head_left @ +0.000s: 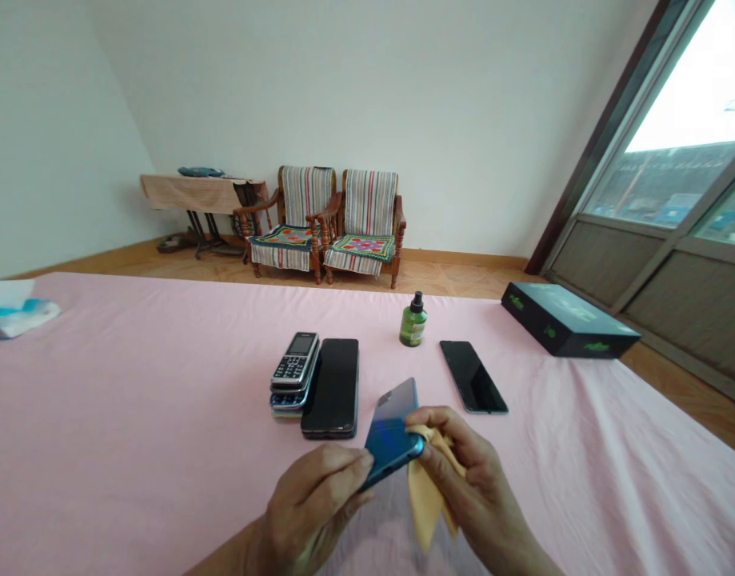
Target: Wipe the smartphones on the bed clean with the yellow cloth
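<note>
One blue phone (386,436), tilted, above a pink sheet (163,400): left hand (319,500) pinches its near left corner; right hand (472,472) grips a yellow cloth (425,500) against its right edge. Beyond, leftward: stacked keypad phones (296,360) beside stacked black phones (332,388). Beyond, rightward: green spray bottle (413,324), upright; single dark-screened phone (473,376); black box (568,320)

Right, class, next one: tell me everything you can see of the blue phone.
The blue phone is a slim, glossy-looking slab with rounded corners, its back showing, deep blue nearer the person and paler grey-blue at the far end, where a small dark camera patch shows. Its screen is hidden. It is held tilted over the pink sheet. The left hand grips its near left corner; at the near right corner, the right hand holds a yellow cloth against it.
</note>
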Available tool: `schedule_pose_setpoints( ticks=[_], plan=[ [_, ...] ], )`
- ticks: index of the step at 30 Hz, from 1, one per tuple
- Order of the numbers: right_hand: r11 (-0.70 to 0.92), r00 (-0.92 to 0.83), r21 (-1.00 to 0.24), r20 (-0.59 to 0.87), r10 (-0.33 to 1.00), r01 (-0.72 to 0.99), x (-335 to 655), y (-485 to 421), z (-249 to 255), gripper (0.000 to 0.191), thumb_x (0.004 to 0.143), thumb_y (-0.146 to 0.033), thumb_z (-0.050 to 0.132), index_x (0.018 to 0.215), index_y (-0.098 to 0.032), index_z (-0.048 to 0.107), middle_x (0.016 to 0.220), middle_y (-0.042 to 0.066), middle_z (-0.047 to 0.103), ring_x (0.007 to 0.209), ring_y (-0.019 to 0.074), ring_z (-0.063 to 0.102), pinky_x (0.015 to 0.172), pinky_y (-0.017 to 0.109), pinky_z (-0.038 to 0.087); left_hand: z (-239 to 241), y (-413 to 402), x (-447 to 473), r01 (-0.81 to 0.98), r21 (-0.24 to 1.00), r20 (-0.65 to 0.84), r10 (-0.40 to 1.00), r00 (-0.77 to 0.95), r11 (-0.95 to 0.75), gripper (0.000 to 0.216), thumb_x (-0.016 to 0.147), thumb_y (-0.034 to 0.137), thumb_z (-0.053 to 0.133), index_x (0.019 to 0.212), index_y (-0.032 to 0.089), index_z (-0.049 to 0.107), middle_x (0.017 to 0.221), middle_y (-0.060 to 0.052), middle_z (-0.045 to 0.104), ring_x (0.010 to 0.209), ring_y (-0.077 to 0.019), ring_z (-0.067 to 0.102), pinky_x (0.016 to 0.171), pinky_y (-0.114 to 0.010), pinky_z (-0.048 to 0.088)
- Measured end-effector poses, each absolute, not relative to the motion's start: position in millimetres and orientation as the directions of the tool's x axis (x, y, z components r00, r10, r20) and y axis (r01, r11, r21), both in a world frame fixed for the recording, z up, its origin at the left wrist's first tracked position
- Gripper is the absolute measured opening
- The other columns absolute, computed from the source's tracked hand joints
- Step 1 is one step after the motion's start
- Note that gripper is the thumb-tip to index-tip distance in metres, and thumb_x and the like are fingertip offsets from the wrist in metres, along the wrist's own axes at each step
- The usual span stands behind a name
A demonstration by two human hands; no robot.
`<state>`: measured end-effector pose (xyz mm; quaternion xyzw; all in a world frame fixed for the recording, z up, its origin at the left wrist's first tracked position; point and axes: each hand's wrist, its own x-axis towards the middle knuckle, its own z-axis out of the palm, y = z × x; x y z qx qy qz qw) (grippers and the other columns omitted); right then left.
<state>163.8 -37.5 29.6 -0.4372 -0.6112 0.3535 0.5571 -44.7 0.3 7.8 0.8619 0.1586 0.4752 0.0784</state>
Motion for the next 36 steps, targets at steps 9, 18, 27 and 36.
schedule_pose_setpoints(
  ticks=[9, 18, 27, 36],
  plan=[
    [0.583, 0.015, -0.490, 0.774, 0.633, 0.648, 143, -56, 20, 0.047, 0.094, -0.012, 0.045, 0.139, -0.026, 0.047, 0.083, 0.008, 0.068, 0.066, 0.0173, 0.066, 0.054, 0.023, 0.057, 15, -2, -38, 0.276, 0.310, 0.820, 0.402, 0.407, -0.910, 0.016, 0.095, 0.012, 0.056, 0.109, 0.012, 0.063, 0.091, -0.008, 0.070, 0.086, -0.0152, 0.070, 0.078, -0.020, 0.058],
    [0.481, 0.061, -0.236, 0.934, 0.352, 0.845, 139, -58, 27, 0.014, 0.088, -0.012, 0.057, 0.096, -0.017, 0.067, 0.065, 0.002, 0.067, 0.053, 0.0135, 0.064, 0.049, 0.021, 0.056, 17, -2, -35, 0.256, 0.316, 0.822, 0.398, 0.408, -0.914, 0.018, 0.093, 0.007, 0.058, 0.111, 0.009, 0.063, 0.095, -0.010, 0.069, 0.091, -0.0155, 0.068, 0.082, -0.020, 0.057],
    [0.454, -0.123, -0.075, 0.912, 0.392, 0.888, 142, -59, 21, 0.023, 0.093, -0.010, 0.048, 0.099, -0.014, 0.070, 0.074, 0.008, 0.070, 0.064, 0.0151, 0.069, 0.059, 0.020, 0.057, 18, 0, -33, 0.281, 0.355, 0.800, 0.446, 0.402, -0.891, 0.015, 0.095, 0.010, 0.056, 0.109, 0.010, 0.063, 0.094, -0.009, 0.069, 0.090, -0.0142, 0.067, 0.083, -0.019, 0.054],
    [0.599, -0.323, -0.024, 0.825, 0.464, 0.801, 131, -56, 26, 0.030, 0.096, -0.007, 0.035, 0.106, -0.008, 0.064, 0.069, 0.007, 0.070, 0.059, 0.0147, 0.067, 0.057, 0.021, 0.057, 19, 0, -30, 0.199, 0.400, 0.776, 0.446, 0.446, -0.895, 0.016, 0.097, 0.011, 0.052, 0.108, 0.010, 0.063, 0.090, -0.009, 0.066, 0.086, -0.0152, 0.067, 0.077, -0.019, 0.055]
  ],
)
